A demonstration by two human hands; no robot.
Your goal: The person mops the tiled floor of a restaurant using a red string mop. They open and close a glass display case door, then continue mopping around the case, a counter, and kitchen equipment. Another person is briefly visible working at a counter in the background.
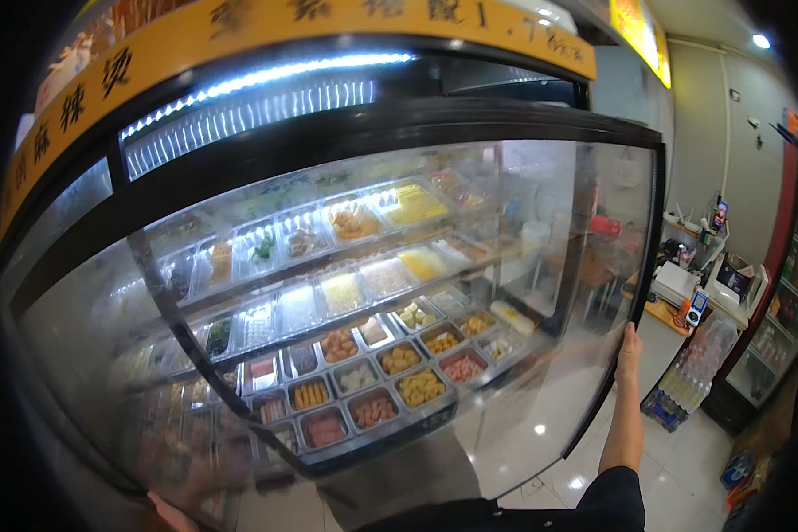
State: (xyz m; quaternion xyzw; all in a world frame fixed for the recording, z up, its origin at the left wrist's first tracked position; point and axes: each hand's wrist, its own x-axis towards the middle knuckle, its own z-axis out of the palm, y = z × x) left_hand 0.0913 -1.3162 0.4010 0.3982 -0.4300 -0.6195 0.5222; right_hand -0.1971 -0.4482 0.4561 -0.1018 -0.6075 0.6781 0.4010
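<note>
A large sliding glass door panel [598, 219] with a black frame spans most of the view, tilted in front of a lit refrigerated display case. At its right side, my right hand [628, 359] grips the black edge, thumb along the frame and fingers mostly hidden. My left hand [169, 513] is at the panel's lower left corner, largely cut off by the picture's bottom rim; its fingers are hidden. Through the glass, metal trays of sausages [374, 408], clear bins of noodles [342, 292] and a bin of yellow sheets [415, 203] show on stepped shelves.
A yellow sign board [346, 16] with writing runs above the case. To the right stand a counter with a white device [675, 282], wrapped bottles [695, 366] and a drinks fridge [768, 339]. Glossy tiles [572, 482] cover the floor.
</note>
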